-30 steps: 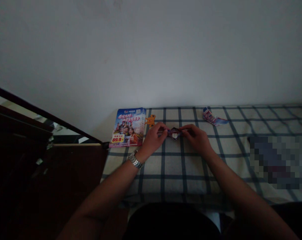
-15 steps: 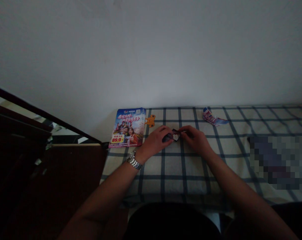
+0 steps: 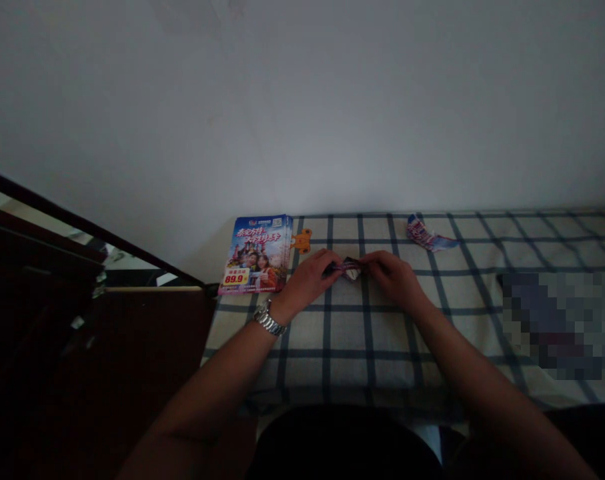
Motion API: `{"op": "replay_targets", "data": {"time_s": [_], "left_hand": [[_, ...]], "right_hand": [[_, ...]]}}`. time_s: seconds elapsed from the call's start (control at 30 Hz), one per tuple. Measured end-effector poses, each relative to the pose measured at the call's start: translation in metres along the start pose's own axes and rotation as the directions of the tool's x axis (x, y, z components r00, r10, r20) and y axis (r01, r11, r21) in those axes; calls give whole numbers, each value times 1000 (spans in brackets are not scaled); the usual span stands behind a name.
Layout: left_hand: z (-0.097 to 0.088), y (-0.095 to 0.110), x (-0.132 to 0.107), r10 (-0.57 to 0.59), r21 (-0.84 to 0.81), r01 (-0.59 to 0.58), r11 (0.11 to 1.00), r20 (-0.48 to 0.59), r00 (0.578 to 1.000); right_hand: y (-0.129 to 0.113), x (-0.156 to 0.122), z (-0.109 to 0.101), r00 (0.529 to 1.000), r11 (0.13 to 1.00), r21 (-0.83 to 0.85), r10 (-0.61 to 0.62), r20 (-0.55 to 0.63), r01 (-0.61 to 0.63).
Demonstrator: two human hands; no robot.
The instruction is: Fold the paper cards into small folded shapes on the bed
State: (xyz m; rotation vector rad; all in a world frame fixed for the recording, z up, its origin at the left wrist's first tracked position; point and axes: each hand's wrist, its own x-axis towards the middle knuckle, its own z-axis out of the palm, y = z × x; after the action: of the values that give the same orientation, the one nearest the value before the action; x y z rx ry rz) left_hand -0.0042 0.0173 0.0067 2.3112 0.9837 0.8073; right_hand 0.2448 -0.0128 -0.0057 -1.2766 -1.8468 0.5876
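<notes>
Between my hands is a small piece of folded printed paper (image 3: pixel 351 269), dark and reddish with a white patch. My left hand (image 3: pixel 318 268) pinches its left end; a metal-banded watch (image 3: pixel 269 319) is on that wrist. The right end is pinched by the fingertips of my right hand (image 3: pixel 388 272). The fingers cover much of the paper, so its full shape is hidden. Left of my left hand lies a stack of printed flyers (image 3: pixel 256 257), with an orange bear-shaped piece (image 3: pixel 301 241) at its right edge.
A crumpled, folded printed paper (image 3: pixel 427 235) lies toward the wall on the checked cloth (image 3: pixel 382 353). A blurred-out rectangle (image 3: pixel 557 327) is on the right. The pale wall (image 3: pixel 332 107) rises behind the cloth; a dark rail (image 3: pixel 82 223) slopes down at left.
My left fingers have shifted slightly on the paper and now pinch its end more closely. More of its reddish printed strip shows. My right hand has barely moved.
</notes>
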Motion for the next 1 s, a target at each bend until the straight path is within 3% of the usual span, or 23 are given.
{"op": "replay_targets", "data": {"time_s": [0.3, 0.7, 1.0], "left_hand": [[1, -8, 2, -72, -83, 69, 994, -34, 997], [1, -9, 2, -48, -53, 47, 997, -29, 998], [-2, 1, 0, 90, 5, -90, 996, 73, 993]], "right_hand": [[-1, 1, -5, 999, 999, -41, 35, 4, -35], [3, 0, -3, 970, 965, -154, -191, 148, 213], [9, 0, 2, 956, 938, -222, -225, 190, 265]]}}
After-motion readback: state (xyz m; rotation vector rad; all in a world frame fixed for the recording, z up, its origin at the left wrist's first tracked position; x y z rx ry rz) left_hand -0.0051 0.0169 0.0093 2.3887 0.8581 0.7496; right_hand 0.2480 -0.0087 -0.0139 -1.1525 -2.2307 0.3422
